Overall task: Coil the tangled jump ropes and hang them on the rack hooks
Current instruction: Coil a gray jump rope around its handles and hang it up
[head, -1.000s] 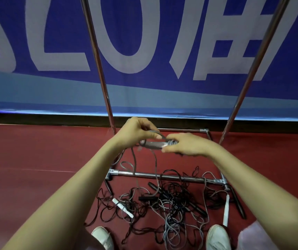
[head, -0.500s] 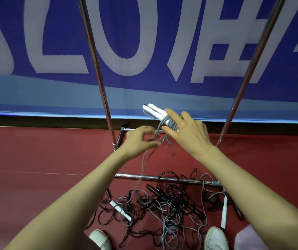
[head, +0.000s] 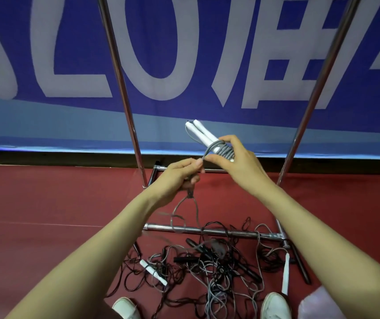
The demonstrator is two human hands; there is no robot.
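My right hand [head: 237, 163] grips the two white handles [head: 201, 134] of a grey jump rope, with several turns of grey cord [head: 223, 151] wound round them. My left hand [head: 179, 176] pinches the cord just left of the handles, and a loop of the cord [head: 184, 210] hangs below it. On the red floor lies a tangled pile of black and grey ropes [head: 209, 261] with loose white handles [head: 153, 271] [head: 285, 272]. The metal rack's two uprights [head: 124, 100] [head: 318, 88] rise on either side; its hooks are out of view.
The rack's low crossbar [head: 230, 232] runs across the floor above the pile, with a rear bar [head: 161, 168] behind my hands. A blue banner [head: 184, 54] covers the wall. My two white shoes [head: 127, 308] [head: 275, 305] stand at the pile's near edge.
Both hands rose from above the crossbar to banner height. The white handles swung up to point up-left, and more grey cord sits wound around them.
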